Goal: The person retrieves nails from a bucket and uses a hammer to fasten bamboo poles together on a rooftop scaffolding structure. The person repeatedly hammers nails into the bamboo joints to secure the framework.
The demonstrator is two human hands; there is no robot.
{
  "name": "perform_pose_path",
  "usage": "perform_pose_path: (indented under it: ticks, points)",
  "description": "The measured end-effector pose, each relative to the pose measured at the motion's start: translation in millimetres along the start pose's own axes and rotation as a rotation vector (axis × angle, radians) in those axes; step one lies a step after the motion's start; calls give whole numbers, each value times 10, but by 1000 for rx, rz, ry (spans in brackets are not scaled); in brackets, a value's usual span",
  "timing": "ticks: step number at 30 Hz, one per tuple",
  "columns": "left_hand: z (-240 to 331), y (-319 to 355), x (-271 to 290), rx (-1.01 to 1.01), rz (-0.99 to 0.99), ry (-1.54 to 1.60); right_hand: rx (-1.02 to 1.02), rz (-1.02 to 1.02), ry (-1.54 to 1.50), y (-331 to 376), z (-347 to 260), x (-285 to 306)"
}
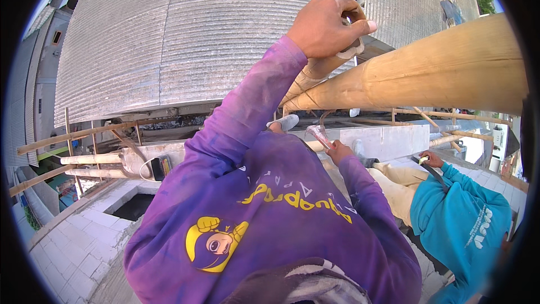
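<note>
My left hand (326,28) is raised, its fingers curled toward the thumb just over the broken, hollow end of a short bamboo pole (318,70). Whatever sits between those fingers is too small to make out. Lower down, my right hand (339,152) is closed around a pinkish-white bundle (319,134) that looks like strands or thin plastic. A thick bamboo pole (416,73) runs from the right rim toward the middle, meeting the short one at its lower end. Thin brown cord (324,117) loops above the bundle.
A co-worker in a teal shirt (461,219) crouches close on my right. Corrugated roofs (129,34) spread out below and beyond. Bamboo rails (93,159) stand at the left, near a square opening (133,206) in the pale block surface (73,231).
</note>
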State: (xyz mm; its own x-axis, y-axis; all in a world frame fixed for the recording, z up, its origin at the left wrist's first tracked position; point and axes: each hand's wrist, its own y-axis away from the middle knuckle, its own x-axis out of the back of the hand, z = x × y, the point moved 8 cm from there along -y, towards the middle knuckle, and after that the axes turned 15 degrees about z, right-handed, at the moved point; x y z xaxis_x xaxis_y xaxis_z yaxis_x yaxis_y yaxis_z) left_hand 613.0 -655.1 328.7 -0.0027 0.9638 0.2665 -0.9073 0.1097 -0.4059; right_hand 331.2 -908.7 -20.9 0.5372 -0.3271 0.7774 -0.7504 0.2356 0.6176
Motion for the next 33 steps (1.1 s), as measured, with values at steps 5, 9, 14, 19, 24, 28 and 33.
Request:
perform_pose_path:
  ticks: [5, 9, 14, 19, 24, 28, 33]
  points:
    - [-39, 76, 28, 66, 45, -20, -149, 147, 13, -217, 734, 111]
    - [-95, 94, -32, 144, 120, -53, -238, 229, -52, -245, 1077, 114]
    - [-85, 17, -84, 145, 131, -76, -188, 266, -83, -284, 1028, 88]
    - [-84, 123, -43, 154, 139, -33, -186, 277, -159, -335, 792, 1]
    - [-83, 155, -11, 134, 139, -16, -185, 214, -260, -487, 622, -193]
    - [-214, 121, -73, 322, -65, 241, -370, 134, -546, -596, 659, -266]
    - [-256, -22, 89, 292, 78, 486, -608, 118, -1065, -485, 416, 292]
